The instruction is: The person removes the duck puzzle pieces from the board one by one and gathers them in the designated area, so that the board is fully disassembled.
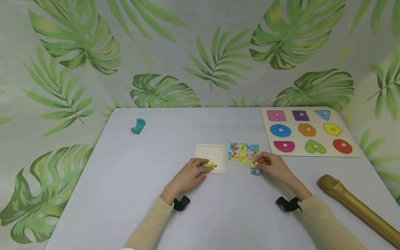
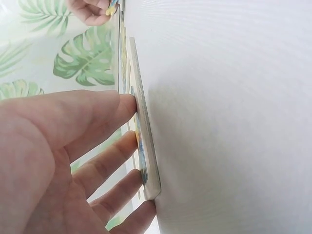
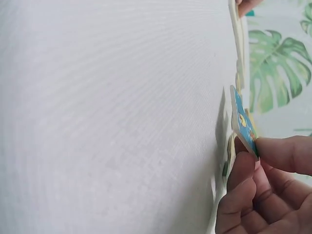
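A small square wooden puzzle tray (image 1: pixel 210 145) lies on the table with a few yellow and blue jigsaw pieces (image 1: pixel 214 166) along its near side. My left hand (image 1: pixel 186 176) rests on its left near corner. In the left wrist view, extended fingertips (image 2: pixel 127 141) touch the pieces and the tray's edge. To the right of the tray, my right hand (image 1: pixel 276 167) pinches a blue and yellow jigsaw piece (image 3: pixel 243 121) between thumb and index finger, tilted just off the table. Several loose jigsaw pieces (image 1: pixel 243 158) lie in rows between tray and right hand.
A wooden shape board (image 1: pixel 297 150) with knobbed colored shapes lies at the back right. On the right is a gold microphone (image 1: pixel 359 205). A teal curved block (image 1: pixel 138 126) sits at the back left. Leaf-patterned cloth (image 1: pixel 218 86) hangs behind the table.
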{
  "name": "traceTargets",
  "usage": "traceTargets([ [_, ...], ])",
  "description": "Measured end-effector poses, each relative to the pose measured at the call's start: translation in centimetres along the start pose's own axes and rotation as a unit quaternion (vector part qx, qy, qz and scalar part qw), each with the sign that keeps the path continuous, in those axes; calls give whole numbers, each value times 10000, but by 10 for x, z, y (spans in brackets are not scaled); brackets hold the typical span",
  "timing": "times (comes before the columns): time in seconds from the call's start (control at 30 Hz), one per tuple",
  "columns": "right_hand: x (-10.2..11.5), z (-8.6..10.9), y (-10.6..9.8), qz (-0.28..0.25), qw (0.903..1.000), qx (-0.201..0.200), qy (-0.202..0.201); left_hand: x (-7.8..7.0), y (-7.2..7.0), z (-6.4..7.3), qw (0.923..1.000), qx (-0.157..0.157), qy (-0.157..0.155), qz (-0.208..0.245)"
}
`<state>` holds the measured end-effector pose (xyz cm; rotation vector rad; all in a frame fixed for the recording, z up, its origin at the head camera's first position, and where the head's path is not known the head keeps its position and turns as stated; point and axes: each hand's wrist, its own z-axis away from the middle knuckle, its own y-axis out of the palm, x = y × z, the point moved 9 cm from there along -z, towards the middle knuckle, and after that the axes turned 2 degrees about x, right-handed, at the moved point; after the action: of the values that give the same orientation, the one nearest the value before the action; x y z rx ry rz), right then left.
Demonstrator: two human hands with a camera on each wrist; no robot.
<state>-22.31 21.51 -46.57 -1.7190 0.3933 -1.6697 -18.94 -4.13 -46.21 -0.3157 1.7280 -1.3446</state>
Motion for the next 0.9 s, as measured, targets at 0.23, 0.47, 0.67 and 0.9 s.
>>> traceTargets([
  [0.23,-4,2,0,118,9999,-49,20,0,1,0,10000,-14,-8,45],
  [0.47,-1,4,1,434,9988,-161,-133,0,1,0,10000,-27,13,48],
  [0.67,3,6,-3,538,9982,-233,-123,-2,1,4,9997,129,30,200],
  [0.9,22,1,6,343,9981,-152,-489,5,-5,12,9995,121,-5,288],
])
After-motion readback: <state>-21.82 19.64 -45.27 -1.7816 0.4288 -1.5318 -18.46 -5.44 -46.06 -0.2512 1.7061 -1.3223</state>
